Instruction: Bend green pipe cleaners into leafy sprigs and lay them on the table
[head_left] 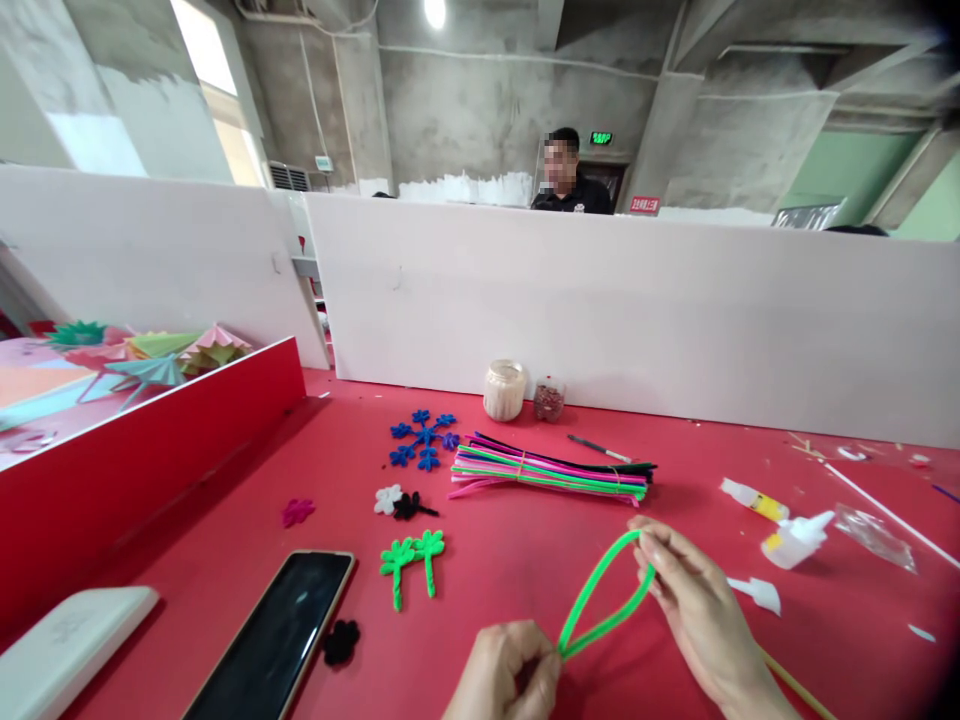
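Red tabletop (pixel 480 570), white partition (pixel 637 300), concrete wall (pixel 465 120) beyond; left hand (pixel 506 670), right hand (pixel 697 600): grip pinching green loop (pixel 611 622).

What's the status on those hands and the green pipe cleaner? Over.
Left hand: pinching near end of looped green pipe cleaner. Right hand: holding loop's far end. Nearby: pipe-cleaner bundle beyond loop, white plastic piece beside right hand.

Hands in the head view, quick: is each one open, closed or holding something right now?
Left hand: closed, pinching the near end of a loop of bright green fuzzy pipe cleaner.
Right hand: closed, pinching that loop's far end.
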